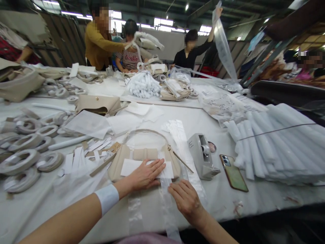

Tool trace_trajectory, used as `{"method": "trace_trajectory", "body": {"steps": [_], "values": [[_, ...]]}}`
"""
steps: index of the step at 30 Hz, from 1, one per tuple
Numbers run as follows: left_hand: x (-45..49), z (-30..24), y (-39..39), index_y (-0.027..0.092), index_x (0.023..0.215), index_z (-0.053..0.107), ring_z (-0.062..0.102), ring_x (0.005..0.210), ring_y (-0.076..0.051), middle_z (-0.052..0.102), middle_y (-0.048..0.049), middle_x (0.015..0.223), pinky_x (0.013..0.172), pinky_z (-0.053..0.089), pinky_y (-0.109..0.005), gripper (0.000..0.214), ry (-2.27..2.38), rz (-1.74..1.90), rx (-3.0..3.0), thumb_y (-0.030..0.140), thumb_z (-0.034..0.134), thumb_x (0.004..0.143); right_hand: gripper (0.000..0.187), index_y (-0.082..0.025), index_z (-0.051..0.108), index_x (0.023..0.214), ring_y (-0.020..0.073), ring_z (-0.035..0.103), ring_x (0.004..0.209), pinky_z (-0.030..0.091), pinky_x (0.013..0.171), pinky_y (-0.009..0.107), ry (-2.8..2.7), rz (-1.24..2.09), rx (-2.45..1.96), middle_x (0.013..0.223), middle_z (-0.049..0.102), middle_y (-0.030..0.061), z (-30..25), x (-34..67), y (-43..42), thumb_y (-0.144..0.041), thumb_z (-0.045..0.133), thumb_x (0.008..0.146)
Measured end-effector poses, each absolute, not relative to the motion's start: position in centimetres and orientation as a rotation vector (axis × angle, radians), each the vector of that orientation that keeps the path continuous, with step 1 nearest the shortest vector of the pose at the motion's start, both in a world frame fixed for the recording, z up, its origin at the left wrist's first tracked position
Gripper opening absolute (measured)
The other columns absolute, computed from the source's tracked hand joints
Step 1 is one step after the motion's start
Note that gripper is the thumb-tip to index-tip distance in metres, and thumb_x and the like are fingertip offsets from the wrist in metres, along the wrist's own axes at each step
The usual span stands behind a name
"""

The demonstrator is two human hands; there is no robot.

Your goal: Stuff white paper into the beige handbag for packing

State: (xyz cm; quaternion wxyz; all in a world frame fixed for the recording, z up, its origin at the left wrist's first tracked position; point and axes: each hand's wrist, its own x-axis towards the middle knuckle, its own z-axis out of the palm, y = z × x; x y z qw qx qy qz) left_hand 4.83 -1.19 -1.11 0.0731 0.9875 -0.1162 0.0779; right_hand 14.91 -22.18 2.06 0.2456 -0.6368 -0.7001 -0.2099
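A beige handbag (117,163) lies in front of me, its strap arched away from me. My left hand (146,174) rests flat, fingers stretched, on a white sheet of paper (129,166) across the bag's front. A beige flap or tab (145,154) shows just beyond the paper. Two clear plastic strips run from the bag toward me. Curled closed, my right hand (187,202) pinches the edge of the right plastic strip (166,203); the fingertips are partly hidden. The left plastic strip (135,211) lies loose on the table.
To the right stand a grey tape dispenser (199,157), a phone (233,173) and a banded stack of white padded tubes (274,142). Wrapped strap coils (26,145) crowd the left. White plastic strips (181,142) lie beyond the bag. Several co-workers (101,40) stand across the table.
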Motion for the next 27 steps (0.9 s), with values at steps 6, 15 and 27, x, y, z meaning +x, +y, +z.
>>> {"method": "trace_trajectory", "body": {"steps": [6, 15, 27], "values": [[4.8, -1.1, -1.2, 0.017, 0.147, 0.017, 0.03, 0.137, -0.027, 0.029, -0.0149, 0.151, 0.102, 0.03, -0.046, 0.062, -0.386, 0.238, 2.962, 0.047, 0.036, 0.096, 0.024, -0.013, 0.063, 0.09, 0.0163, 0.059, 0.075, 0.043, 0.078, 0.036, -1.93, -0.558, -1.779, 0.083, 0.067, 0.008, 1.4, 14.1, -23.8, -0.004, 0.041, 0.092], [4.4, -1.0, -1.1, 0.031, 0.137, 0.039, 0.039, 0.13, -0.023, 0.043, -0.0059, 0.144, 0.104, 0.026, -0.046, 0.039, -0.545, 0.307, 2.924, 0.038, 0.037, 0.099, 0.023, -0.013, 0.063, 0.086, 0.0162, 0.058, 0.076, 0.045, 0.079, 0.034, -2.003, -0.487, -1.84, 0.081, 0.064, 0.0074, -2.5, 15.3, -23.0, -0.009, 0.042, 0.094], [4.4, -0.5, -1.1, 0.029, 0.135, 0.041, 0.039, 0.13, -0.024, 0.046, -0.0059, 0.141, 0.105, 0.025, -0.048, 0.037, -0.561, 0.321, 2.947, 0.035, 0.039, 0.099, 0.043, -0.02, 0.057, 0.119, 0.0234, 0.056, 0.097, 0.046, 0.083, 0.039, -1.832, -0.163, -2.019, 0.104, 0.062, 0.0083, 1.6, 18.8, -19.4, -0.03, 0.071, 0.08]]}}
